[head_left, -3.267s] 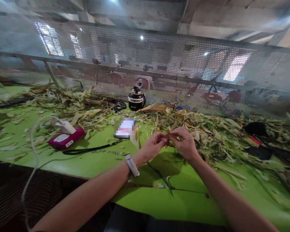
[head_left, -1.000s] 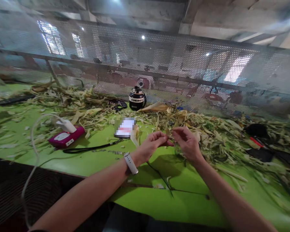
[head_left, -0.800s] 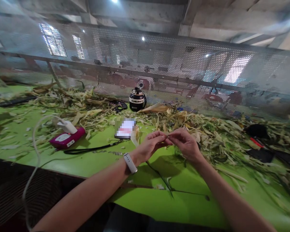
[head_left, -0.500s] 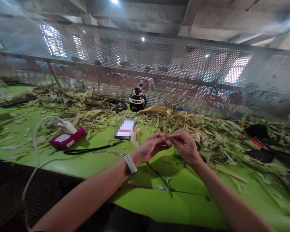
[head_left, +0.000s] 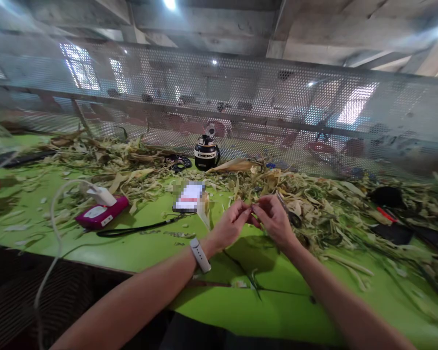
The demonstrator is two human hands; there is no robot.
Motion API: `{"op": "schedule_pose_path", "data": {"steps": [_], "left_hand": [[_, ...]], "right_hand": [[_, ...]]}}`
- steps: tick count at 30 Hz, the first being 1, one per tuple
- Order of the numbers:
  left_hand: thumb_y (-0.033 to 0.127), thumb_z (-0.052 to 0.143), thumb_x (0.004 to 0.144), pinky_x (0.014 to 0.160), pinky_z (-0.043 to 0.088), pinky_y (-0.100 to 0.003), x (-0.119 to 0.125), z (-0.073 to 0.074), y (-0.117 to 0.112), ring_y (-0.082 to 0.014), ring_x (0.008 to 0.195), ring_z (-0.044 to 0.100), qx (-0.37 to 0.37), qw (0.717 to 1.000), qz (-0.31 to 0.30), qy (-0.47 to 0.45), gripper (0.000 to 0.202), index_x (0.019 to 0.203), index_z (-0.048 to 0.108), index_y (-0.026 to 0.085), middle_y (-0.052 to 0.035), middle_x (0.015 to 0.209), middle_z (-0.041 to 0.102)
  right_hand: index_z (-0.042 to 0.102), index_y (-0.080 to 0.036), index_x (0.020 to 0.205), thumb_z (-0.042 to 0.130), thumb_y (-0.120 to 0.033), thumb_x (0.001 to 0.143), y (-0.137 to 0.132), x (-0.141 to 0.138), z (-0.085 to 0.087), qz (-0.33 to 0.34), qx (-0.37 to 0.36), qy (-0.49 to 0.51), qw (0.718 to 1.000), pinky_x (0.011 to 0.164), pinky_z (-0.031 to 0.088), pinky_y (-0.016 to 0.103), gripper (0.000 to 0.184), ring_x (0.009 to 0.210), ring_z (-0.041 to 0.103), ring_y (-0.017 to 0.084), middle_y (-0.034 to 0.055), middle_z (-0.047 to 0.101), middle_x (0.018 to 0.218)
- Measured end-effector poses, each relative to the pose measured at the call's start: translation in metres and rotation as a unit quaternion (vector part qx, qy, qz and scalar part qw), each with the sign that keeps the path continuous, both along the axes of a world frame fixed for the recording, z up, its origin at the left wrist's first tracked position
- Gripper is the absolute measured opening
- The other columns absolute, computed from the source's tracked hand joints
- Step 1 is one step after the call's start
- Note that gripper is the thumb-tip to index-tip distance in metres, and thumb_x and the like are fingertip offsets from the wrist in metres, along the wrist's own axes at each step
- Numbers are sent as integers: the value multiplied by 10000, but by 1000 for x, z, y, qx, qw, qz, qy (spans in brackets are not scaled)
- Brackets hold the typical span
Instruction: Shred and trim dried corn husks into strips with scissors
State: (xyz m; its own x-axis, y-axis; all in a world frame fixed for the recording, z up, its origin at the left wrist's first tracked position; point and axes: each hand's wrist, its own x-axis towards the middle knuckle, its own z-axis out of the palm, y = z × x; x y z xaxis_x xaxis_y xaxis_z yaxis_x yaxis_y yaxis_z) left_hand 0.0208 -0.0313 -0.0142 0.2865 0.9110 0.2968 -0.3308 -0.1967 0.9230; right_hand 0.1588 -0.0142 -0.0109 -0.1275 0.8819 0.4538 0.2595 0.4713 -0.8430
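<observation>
My left hand (head_left: 230, 226) and my right hand (head_left: 273, 221) meet fingertip to fingertip just above the green table (head_left: 138, 245). Both pinch a thin strip of pale leaf (head_left: 251, 209) between thumb and fingers; its shape is too small to make out. A white wristband (head_left: 200, 254) sits on my left wrist. Right behind my hands lies a heap of dry husk and leaf strips (head_left: 314, 204).
A pink device with a white plug and cable (head_left: 101, 212) lies at left. A card on a black lanyard (head_left: 190, 197) lies before my left hand. A black bottle (head_left: 206, 153) stands by the perforated metal screen (head_left: 241, 97). Dark tools (head_left: 390, 214) lie far right.
My hands have stayed joined at the fingertips and dipped slightly toward the table, the fingers shifting on the strip. The view has tilted a little.
</observation>
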Motion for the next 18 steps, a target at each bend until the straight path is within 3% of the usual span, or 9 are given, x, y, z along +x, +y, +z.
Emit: {"op": "schedule_pose_path", "data": {"steps": [5, 11, 18], "left_hand": [[404, 525, 830, 743, 432, -296, -4, 2, 1, -131, 660, 578, 28, 998, -16, 52, 243, 838, 511, 162, -6, 651, 615], [363, 492, 845, 729, 449, -300, -6, 0, 2, -129, 654, 573, 38, 995, -31, 83, 195, 818, 496, 170, 3, 661, 596], [364, 611, 754, 568, 471, -217, -5, 2, 2, -122, 720, 554, -48, 998, -6, 35, 220, 834, 531, 175, -5, 761, 565]], "right_hand": [[422, -199, 662, 449, -424, 842, -1, 10, 7, 13, 14, -135, 991, 468, 311, 215, 289, 505, 374, 92, -52, 387, 551], [413, -204, 675, 374, -355, 879, -1, 14, 8, 19, 83, -271, 959, 544, 329, 234, 256, 555, 434, 116, -24, 454, 591], [411, -221, 690, 375, -308, 874, -3, 9, 11, 14, 92, -248, 964, 551, 370, 250, 207, 565, 484, 141, -1, 526, 611]]}}
